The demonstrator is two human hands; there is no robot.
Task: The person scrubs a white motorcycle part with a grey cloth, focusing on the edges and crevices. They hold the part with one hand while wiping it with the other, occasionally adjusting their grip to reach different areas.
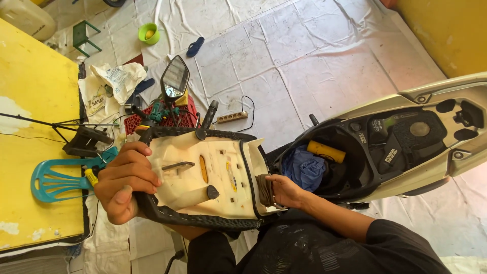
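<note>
At far left we see a teal plastic chair (53, 180). Our left hand (124, 180) curls around the upturned scooter seat (203, 177), thumb on its black edge. Our right hand (284, 190) closes on the seat's hinge end, beside the open storage compartment (329, 162) holding a blue cloth (304, 170).

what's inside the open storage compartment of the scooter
Inside the black under-seat storage compartment lie a crumpled blue cloth and a yellow cylindrical object. Whatever lies beneath the cloth is covered, and the compartment's near edge is hidden behind the upturned cream seat base.
</note>
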